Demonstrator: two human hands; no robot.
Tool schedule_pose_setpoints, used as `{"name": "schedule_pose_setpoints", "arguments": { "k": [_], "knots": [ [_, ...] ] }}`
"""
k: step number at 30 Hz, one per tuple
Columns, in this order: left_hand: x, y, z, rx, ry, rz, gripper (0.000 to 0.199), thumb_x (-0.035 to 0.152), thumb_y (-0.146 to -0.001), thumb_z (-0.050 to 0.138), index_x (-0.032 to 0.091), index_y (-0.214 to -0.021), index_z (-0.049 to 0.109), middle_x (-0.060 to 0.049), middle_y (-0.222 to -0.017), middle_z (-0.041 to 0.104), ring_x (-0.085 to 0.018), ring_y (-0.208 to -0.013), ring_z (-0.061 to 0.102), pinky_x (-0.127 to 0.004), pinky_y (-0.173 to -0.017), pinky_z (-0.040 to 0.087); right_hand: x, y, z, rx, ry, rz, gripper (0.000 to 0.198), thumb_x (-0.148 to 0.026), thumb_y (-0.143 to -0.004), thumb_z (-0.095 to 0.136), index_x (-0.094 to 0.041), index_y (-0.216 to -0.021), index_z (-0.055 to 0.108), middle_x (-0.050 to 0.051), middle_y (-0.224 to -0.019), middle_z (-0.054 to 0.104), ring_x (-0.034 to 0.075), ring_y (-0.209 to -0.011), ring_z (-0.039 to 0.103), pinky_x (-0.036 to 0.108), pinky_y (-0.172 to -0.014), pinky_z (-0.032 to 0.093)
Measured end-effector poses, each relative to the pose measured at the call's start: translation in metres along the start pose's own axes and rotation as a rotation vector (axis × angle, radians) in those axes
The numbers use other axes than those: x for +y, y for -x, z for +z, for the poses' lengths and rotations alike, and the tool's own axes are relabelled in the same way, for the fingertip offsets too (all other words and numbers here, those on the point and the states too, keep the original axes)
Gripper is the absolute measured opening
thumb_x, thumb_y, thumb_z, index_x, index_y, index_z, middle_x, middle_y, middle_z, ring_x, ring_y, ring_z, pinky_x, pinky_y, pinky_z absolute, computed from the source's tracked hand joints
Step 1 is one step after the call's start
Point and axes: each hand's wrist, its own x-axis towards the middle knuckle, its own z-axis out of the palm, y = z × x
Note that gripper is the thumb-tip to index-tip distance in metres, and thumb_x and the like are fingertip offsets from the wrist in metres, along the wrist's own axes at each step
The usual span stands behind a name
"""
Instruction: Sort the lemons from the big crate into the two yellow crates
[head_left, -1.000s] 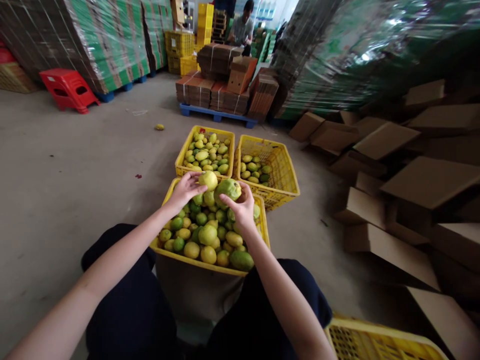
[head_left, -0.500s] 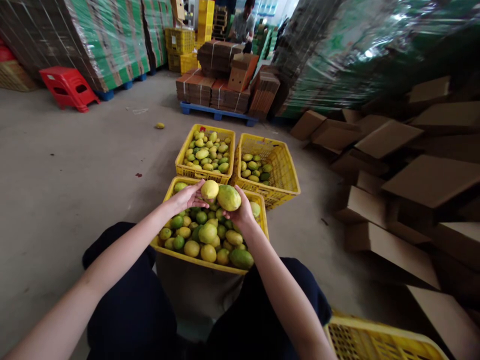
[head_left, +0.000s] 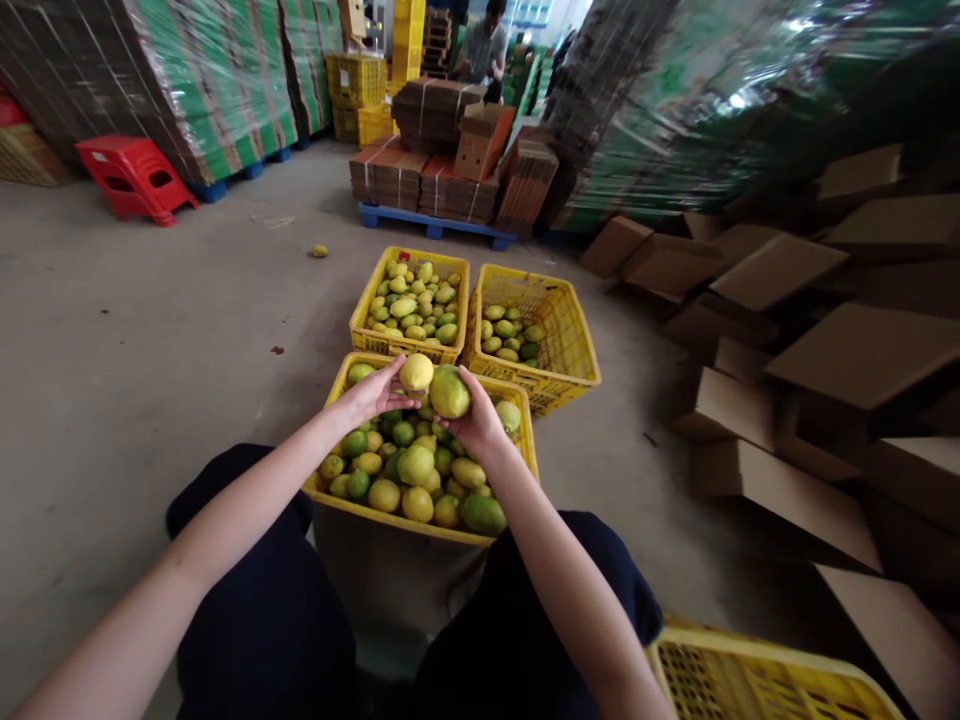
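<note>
Above the near yellow crate, my left hand grips a yellow lemon. Close beside it, my right hand is closed around a larger greenish-yellow lemon. The two fruits are nearly side by side at the crate's far edge. Beneath my hands the crate is full of green and yellow lemons. My fingers partly hide behind the fruit.
Behind stand a full crate of lemons and a partly filled crate. Cardboard boxes pile up on the right. One lemon lies on the floor, with a red stool farther left. A person is at the back.
The larger lemon has turned in my right hand, its end now facing me more, and has shifted slightly left. My left hand has barely moved with its lemon.
</note>
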Motion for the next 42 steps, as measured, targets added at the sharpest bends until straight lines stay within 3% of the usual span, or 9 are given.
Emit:
{"name": "schedule_pose_setpoints", "arguments": {
  "k": [3, 5, 9, 12, 16, 22, 25, 35, 42],
  "knots": [
    [-0.003, 0.002, 0.0, -0.009, -0.039, 0.141, 0.026, 0.033, -0.092, 0.081, 0.014, -0.109, 0.075, -0.01, -0.094, 0.08, -0.02, -0.079, 0.078, -0.031, -0.078, 0.067, 0.003, -0.001, -0.001, 0.11, 0.184, -0.147, 0.039, -0.052, -0.081, 0.081, -0.024, -0.102, 0.063, 0.002, -0.09, 0.076, 0.02, -0.072, 0.072, 0.029, -0.055, 0.058],
    [-0.003, 0.004, -0.001, -0.014, -0.085, 0.278, 0.038, 0.026, -0.077, 0.092, 0.017, -0.109, 0.073, -0.008, -0.104, 0.078, -0.021, -0.09, 0.078, -0.036, -0.087, 0.066, 0.002, -0.001, -0.003, 0.186, 0.312, -0.395, 0.058, -0.049, -0.069, 0.091, -0.026, -0.111, 0.058, 0.003, -0.11, 0.075, 0.023, -0.096, 0.075, 0.035, -0.077, 0.065],
    [-0.002, 0.008, -0.003, 0.007, -0.222, 0.561, 0.06, 0.021, -0.053, 0.102, 0.02, -0.106, 0.073, -0.004, -0.112, 0.074, -0.021, -0.1, 0.074, -0.038, -0.098, 0.062, -0.002, 0.001, -0.007, 0.236, 0.612, -0.905, 0.082, -0.04, -0.064, 0.095, -0.03, -0.131, 0.048, 0.009, -0.136, 0.065, 0.03, -0.128, 0.065, 0.051, -0.11, 0.055],
    [-0.001, 0.01, -0.004, -0.012, -0.295, 0.685, 0.063, 0.022, -0.05, 0.102, 0.022, -0.106, 0.073, -0.005, -0.12, 0.074, -0.022, -0.107, 0.072, -0.038, -0.098, 0.062, -0.001, 0.001, -0.009, 0.213, 0.744, -1.125, 0.075, -0.037, -0.077, 0.086, -0.032, -0.138, 0.043, 0.01, -0.141, 0.062, 0.03, -0.136, 0.061, 0.057, -0.117, 0.049],
    [-0.002, 0.013, -0.001, -0.067, -0.324, 0.738, 0.064, 0.022, -0.051, 0.102, 0.022, -0.107, 0.072, -0.005, -0.118, 0.075, -0.024, -0.113, 0.071, -0.04, -0.1, 0.062, 0.004, 0.002, -0.008, 0.217, 0.759, -1.218, 0.067, -0.035, -0.08, 0.084, -0.031, -0.135, 0.047, 0.01, -0.137, 0.063, 0.031, -0.134, 0.061, 0.058, -0.117, 0.048],
    [0.0, 0.025, 0.011, -0.02, -0.211, 0.67, 0.057, 0.009, -0.051, 0.098, 0.021, -0.103, 0.079, -0.006, -0.119, 0.074, -0.024, -0.113, 0.07, -0.033, -0.093, 0.064, 0.0, 0.014, -0.001, 0.142, 0.579, -0.979, 0.059, -0.029, -0.072, 0.088, -0.033, -0.119, 0.054, 0.007, -0.142, 0.059, 0.03, -0.147, 0.048, 0.055, -0.125, 0.04],
    [0.004, 0.029, 0.013, 0.023, -0.123, 0.607, 0.056, -0.001, -0.051, 0.093, 0.021, -0.101, 0.083, -0.005, -0.125, 0.073, -0.024, -0.122, 0.068, -0.026, -0.096, 0.062, -0.007, 0.019, 0.002, 0.166, 0.502, -0.87, 0.061, -0.026, -0.063, 0.093, -0.033, -0.113, 0.059, 0.007, -0.144, 0.055, 0.031, -0.149, 0.042, 0.05, -0.12, 0.047],
    [0.0, 0.014, 0.016, 0.098, 0.207, 0.358, 0.022, 0.022, -0.09, 0.076, 0.017, -0.112, 0.073, -0.008, -0.114, 0.08, -0.024, -0.122, 0.072, -0.034, -0.105, 0.058, -0.009, 0.026, 0.013, 0.045, 0.248, -0.457, 0.059, -0.031, -0.063, 0.095, -0.029, -0.116, 0.07, 0.0, -0.105, 0.077, 0.022, -0.097, 0.072, 0.031, -0.082, 0.062],
    [-0.024, 0.008, 0.022, 0.21, 0.002, 0.368, 0.029, 0.02, -0.078, 0.089, 0.021, -0.1, 0.071, -0.001, -0.097, 0.077, -0.018, -0.103, 0.073, -0.024, -0.093, 0.057, 0.007, 0.02, 0.021, 0.126, 0.149, -0.248, 0.041, -0.032, -0.068, 0.092, -0.025, -0.099, 0.067, -0.003, -0.087, 0.074, 0.02, -0.091, 0.073, 0.031, -0.079, 0.065]
  ]
}}
